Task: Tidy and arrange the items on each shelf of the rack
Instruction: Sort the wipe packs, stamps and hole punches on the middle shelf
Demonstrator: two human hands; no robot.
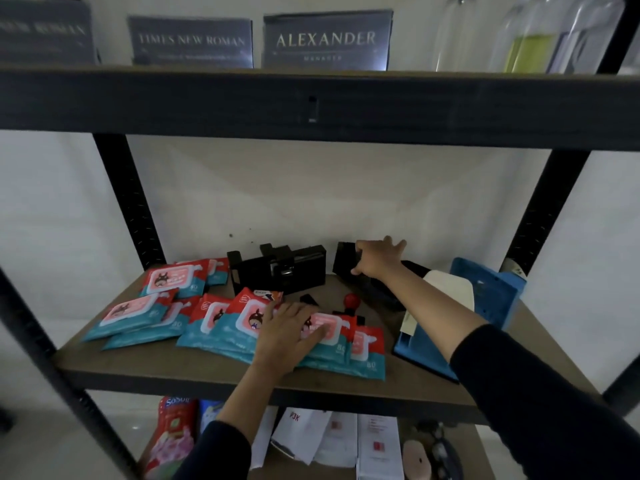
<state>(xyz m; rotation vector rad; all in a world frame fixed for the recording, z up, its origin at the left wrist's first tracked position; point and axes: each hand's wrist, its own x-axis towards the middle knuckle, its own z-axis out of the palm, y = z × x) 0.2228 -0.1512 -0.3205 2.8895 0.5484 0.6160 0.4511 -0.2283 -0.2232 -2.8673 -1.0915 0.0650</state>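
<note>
Several red-and-teal wet-wipe packs (138,311) lie scattered across the left and middle of the brown middle shelf (173,365). My left hand (289,332) rests flat, fingers spread, on the wipe pack (334,336) nearest the front middle. My right hand (377,259) reaches to the back of the shelf and grips the upper edge of a black box-shaped object (344,259) near the wall. A larger black device (277,268) stands at the back centre, left of that hand.
A red knob stamp (352,301) sits between my arms. A blue tray (491,296) with a cream sheet (450,289) lies at the right. Name plaques (327,39) and clear bottles (530,36) stand on the top shelf. Papers (346,441) and pouches (173,434) fill the lower shelf.
</note>
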